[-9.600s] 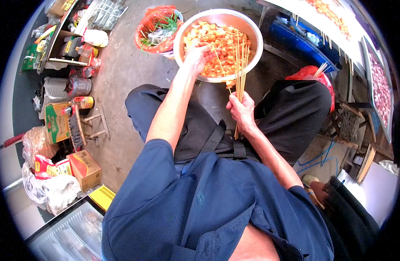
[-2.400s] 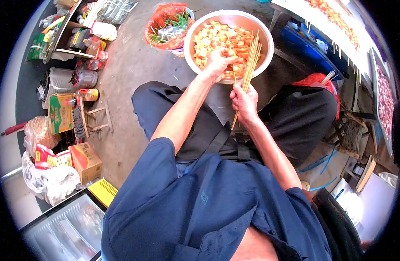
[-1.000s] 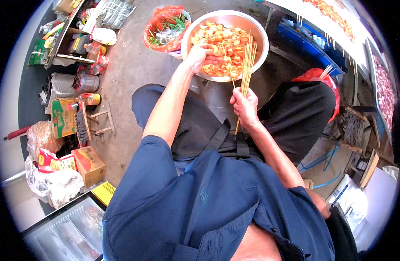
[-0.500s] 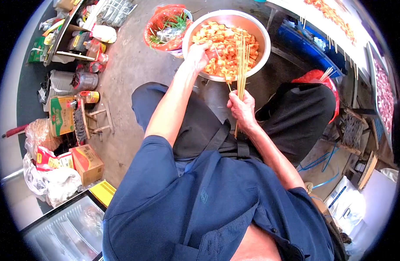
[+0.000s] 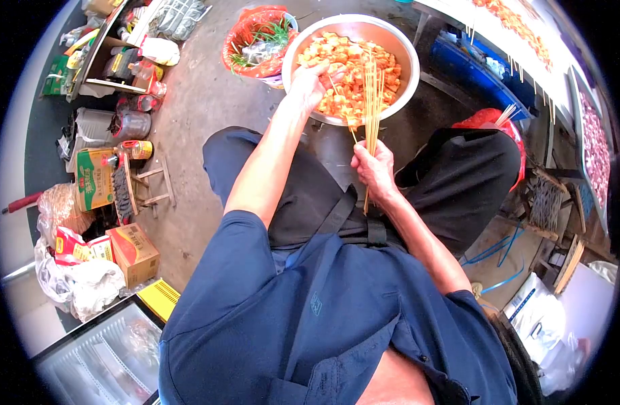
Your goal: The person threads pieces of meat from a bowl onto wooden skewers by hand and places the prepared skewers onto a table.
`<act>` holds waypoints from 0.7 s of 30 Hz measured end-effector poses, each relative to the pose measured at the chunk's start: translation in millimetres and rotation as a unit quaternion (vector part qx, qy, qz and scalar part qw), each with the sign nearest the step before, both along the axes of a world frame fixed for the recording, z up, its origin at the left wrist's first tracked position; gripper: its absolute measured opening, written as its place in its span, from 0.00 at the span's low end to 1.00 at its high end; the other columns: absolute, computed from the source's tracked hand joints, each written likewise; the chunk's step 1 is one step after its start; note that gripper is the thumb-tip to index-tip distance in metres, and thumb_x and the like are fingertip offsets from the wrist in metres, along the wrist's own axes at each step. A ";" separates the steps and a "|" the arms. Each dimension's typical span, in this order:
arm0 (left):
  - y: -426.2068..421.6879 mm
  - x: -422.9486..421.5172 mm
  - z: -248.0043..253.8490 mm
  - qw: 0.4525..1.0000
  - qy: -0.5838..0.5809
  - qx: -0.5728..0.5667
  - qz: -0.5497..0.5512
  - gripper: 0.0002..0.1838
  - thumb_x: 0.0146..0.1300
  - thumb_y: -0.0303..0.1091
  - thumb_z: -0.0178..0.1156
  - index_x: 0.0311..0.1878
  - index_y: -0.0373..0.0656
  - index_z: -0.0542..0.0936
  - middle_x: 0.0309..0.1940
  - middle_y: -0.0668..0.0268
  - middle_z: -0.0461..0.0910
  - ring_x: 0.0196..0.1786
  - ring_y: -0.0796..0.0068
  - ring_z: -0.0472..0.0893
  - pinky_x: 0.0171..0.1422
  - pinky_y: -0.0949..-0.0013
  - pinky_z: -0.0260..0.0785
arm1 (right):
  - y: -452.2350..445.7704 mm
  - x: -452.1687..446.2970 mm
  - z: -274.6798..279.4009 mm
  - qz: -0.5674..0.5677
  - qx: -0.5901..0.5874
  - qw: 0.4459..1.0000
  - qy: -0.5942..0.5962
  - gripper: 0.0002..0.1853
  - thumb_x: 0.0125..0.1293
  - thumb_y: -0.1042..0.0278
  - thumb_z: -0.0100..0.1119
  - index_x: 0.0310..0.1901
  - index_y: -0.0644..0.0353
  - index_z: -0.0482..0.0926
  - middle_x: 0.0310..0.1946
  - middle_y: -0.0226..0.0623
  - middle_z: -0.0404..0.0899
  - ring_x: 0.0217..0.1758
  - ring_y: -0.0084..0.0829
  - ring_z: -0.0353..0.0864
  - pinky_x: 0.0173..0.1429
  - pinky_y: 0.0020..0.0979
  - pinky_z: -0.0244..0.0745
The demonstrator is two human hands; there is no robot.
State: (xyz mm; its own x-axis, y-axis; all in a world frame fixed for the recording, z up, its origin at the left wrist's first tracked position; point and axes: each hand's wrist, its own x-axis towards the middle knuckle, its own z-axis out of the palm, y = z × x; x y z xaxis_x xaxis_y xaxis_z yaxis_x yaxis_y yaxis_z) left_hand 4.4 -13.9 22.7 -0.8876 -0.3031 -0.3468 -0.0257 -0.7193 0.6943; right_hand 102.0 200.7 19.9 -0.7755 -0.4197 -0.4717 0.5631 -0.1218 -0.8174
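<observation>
A large metal bowl [image 5: 412,74] holds many orange-coated chunks of meat [image 5: 343,50]. My left hand [image 5: 310,84] is over the bowl's left side, its fingers curled together among the chunks; whatever lies between them is hard to make out. Below the bowl's near rim, my right hand [image 5: 374,169] is closed around a bundle of thin bamboo skewers [image 5: 372,101], whose upper ends fan out over the meat. One separate skewer [image 5: 354,137] sticks out from the same hand, with an orange chunk at its tip.
A bucket lined with a red bag [image 5: 239,44] and holding greens touches the bowl's left. Blue crates [image 5: 472,74] stand at the right beside a table of skewered meat [image 5: 519,30]. Boxes [image 5: 133,253], bottles and a small stool [image 5: 158,185] line the left.
Both hands stay almost in place. The skewer bundle has tipped very slightly left, and the left fingers have shifted a little over the meat.
</observation>
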 end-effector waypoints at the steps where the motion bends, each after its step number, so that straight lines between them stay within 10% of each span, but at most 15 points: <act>1: 0.5 0.4 0.9 1.000 0.000 0.000 0.000 0.21 0.65 0.19 0.46 0.61 0.33 0.61 0.53 0.48 0.72 0.48 0.46 0.80 0.49 0.53 0.80 | -0.1 0.4 0.4 -0.004 0.000 1.000 0.002 0.05 0.64 0.67 0.55 0.35 0.56 0.72 0.17 0.25 0.72 0.12 0.13 0.59 0.15 0.19 0.52; 21: 12.2 -4.4 -3.8 0.994 0.087 -0.022 0.054 0.17 0.61 0.16 0.50 0.54 0.34 0.66 0.47 0.53 0.75 0.45 0.53 0.81 0.46 0.55 0.81 | -0.3 0.6 -0.4 -0.029 -0.005 1.000 0.004 0.04 0.63 0.68 0.55 0.36 0.57 0.72 0.17 0.25 0.72 0.12 0.13 0.60 0.15 0.19 0.52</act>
State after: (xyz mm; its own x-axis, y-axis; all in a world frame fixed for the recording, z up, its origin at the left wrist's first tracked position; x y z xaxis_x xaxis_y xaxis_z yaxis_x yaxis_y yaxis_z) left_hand 0.0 -1.7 18.9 -0.8947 -0.4113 -0.1744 0.1738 -0.6800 0.7123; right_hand 102.6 200.5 19.6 -0.8027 -0.3782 -0.4610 0.5478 -0.1623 -0.8207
